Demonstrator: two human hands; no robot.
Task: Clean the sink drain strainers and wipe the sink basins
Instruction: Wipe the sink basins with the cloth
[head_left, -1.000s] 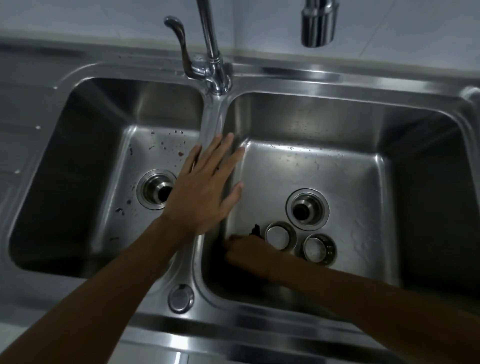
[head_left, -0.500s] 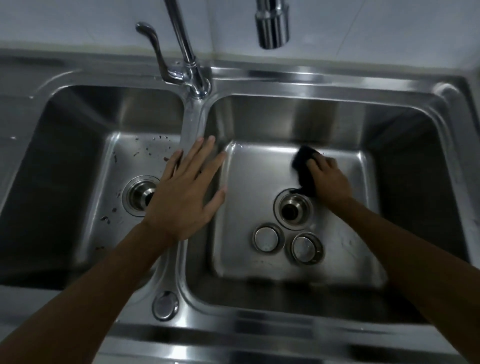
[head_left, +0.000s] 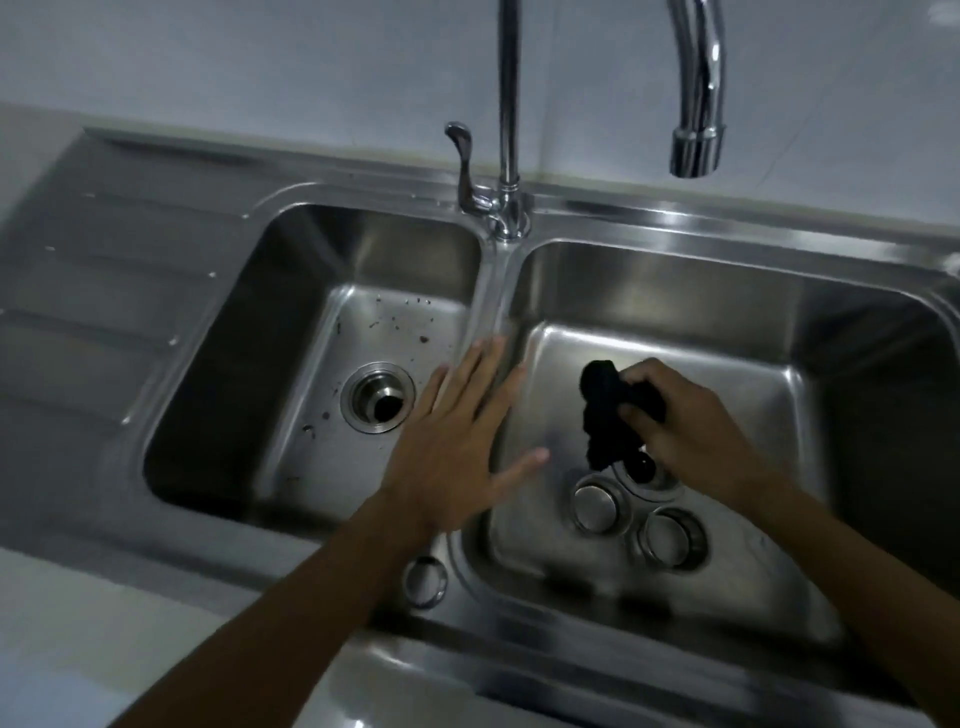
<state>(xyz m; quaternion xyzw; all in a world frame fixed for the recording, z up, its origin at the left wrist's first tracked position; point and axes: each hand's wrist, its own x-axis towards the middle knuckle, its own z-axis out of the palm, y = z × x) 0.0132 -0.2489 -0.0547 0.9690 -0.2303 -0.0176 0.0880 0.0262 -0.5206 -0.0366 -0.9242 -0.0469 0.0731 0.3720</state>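
Stainless steel double sink (head_left: 727, 228): the right hand (head_left: 691, 421) is clenched around a crumpled black cloth (head_left: 608, 415) over the right basin's drain, likely mid-wipe. The left hand (head_left: 452, 441) lies flat and released on the divider, probably bracing. Two round metal strainers (head_left: 597, 506) (head_left: 670, 538) sit beside the drain, seemingly parked clear. Dark specks (head_left: 395, 317) dot the left basin.

No readable text, label, brand, number or sign shows anywhere on the steel sink (head_left: 727, 228) or tap (head_left: 509, 104).
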